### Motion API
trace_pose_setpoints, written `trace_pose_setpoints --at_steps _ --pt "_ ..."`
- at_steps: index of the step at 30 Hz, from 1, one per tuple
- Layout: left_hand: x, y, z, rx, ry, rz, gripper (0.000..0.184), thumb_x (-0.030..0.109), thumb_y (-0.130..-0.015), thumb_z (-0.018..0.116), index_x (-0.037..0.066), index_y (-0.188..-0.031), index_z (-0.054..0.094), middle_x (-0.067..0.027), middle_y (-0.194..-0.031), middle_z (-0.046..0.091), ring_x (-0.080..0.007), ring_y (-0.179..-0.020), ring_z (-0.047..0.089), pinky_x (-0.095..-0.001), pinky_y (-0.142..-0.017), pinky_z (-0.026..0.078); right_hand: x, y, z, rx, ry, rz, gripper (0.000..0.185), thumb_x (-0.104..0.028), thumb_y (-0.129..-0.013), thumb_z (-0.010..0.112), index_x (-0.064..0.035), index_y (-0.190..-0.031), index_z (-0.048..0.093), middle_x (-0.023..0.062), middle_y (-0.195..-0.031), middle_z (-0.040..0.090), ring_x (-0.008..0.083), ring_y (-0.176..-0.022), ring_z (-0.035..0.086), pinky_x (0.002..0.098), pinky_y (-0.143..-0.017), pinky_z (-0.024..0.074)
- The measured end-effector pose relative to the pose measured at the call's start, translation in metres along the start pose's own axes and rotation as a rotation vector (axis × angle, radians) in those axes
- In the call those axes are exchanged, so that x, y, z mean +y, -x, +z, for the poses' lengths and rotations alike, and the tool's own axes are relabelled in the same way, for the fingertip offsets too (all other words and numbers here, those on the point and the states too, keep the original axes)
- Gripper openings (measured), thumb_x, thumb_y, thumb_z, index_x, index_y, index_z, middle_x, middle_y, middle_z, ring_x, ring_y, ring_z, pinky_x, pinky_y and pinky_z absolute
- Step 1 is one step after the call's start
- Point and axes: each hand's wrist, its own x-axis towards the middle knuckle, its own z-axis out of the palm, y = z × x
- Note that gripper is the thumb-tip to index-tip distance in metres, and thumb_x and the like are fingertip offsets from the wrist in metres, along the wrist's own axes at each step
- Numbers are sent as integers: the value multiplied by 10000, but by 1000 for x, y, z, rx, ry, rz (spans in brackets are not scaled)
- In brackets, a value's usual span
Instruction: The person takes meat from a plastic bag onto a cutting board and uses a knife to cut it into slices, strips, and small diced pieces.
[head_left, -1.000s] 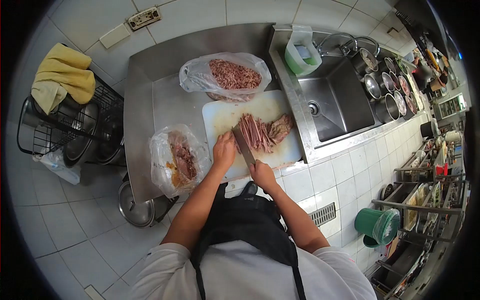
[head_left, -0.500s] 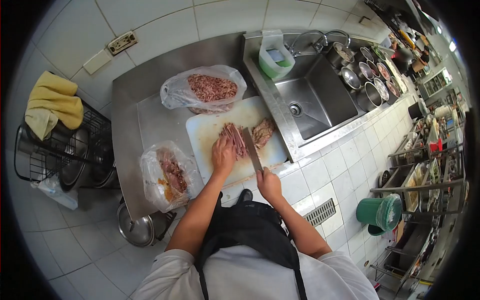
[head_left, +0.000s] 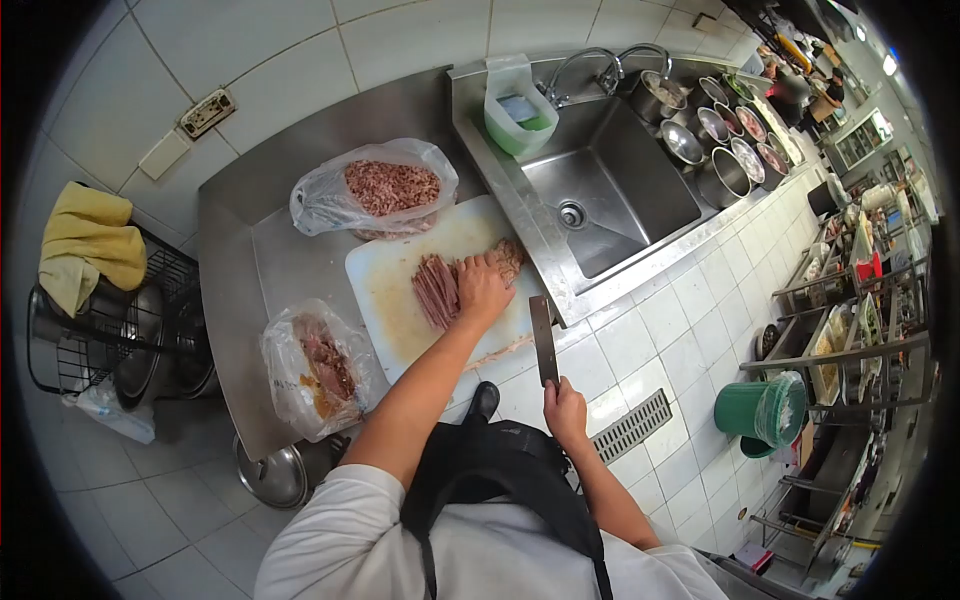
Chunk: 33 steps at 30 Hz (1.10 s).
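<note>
My left hand reaches over the cutting board, its fingers closed on the near edge of a browned piece of meat. Beside it, to the left, lies a row of meat strips. In my right hand I hold a cleaver by its handle, with the blade upright, off the board's right edge and above the floor. A clear bag of minced meat rests behind the board. Another bag with meat pieces sits at the left of the board.
A steel sink adjoins the counter on the right, with a green and white plastic container on its corner. Several metal pots stand past it. A wire rack with a yellow cloth is at the left, a green bin at the right.
My left hand has moved right, from the strips to the larger piece of meat. The cleaver has left the board and swung out to the right. The view has shifted slightly.
</note>
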Motion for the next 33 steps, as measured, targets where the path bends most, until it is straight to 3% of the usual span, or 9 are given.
trace_pose_setpoints --at_steps 4,8,10,13,16,20,28,33 --pt "22 11 -5 71 -40 -176 725 497 -797 780 -99 -1192 663 -170 -1132 699 -330 -1146 611 -467 -1058 414 -3 2 -4 -42 28 10 267 -202 -1012 625 21 -866 618 286 -690 654 490 -645 654 569 -591 494" --pt "27 14 21 133 88 -159 682 505 -856 735 -72 -1215 671 -201 -1158 694 -373 -1164 607 -509 -1072 402 10 2 3 2 23 -10 258 -210 -1005 622 21 -890 624 281 -667 647 488 -634 657 565 -589 514" --pt "21 22 -1 159 152 -95 654 493 -882 723 -56 -1234 667 -222 -1196 676 -396 -1174 604 -535 -1084 390 12 -5 0 -6 8 -17 261 -211 -1005 622 18 -878 620 282 -665 645 490 -629 654 564 -590 515" --pt "-5 38 -23 487 48 -172 622 434 -895 737 -30 -1294 629 -248 -1268 635 -418 -1175 600 -540 -1070 418 12 -14 -4 -29 23 -47 263 -209 -1005 622 15 -866 615 278 -658 644 488 -622 651 566 -588 516" --pt "-46 52 -5 330 249 -563 756 456 -892 733 -58 -1412 544 -277 -1424 563 -439 -1282 549 -519 -1116 408 -10 -25 -17 -88 40 -91 268 -215 -1000 624 14 -861 611 266 -648 647 466 -613 662 570 -584 526" --pt "-52 57 3 211 184 -598 887 503 -868 753 -47 -1494 449 -290 -1451 537 -450 -1324 518 -492 -1129 408 -39 -39 -5 -151 106 -204 272 -225 -980 628 8 -842 611 263 -662 665 451 -608 678 558 -590 550" --pt "-5 34 4 133 -10 -753 1116 652 -773 792 22 -1583 351 -333 -1578 368 -450 -1423 413 -550 -1139 367 -53 -53 14 -135 123 -115 272 -221 -988 607 13 -852 629 278 -672 665 465 -631 686 565 -600 553" --pt "2 33 14 218 26 -718 1063 554 -781 812 47 -1593 350 -309 -1609 348 -420 -1431 406 -570 -1133 357 -41 -37 15 -164 109 -75 283 -233 -997 605 13 -858 630 282 -695 668 476 -655 681 581 -629 545"
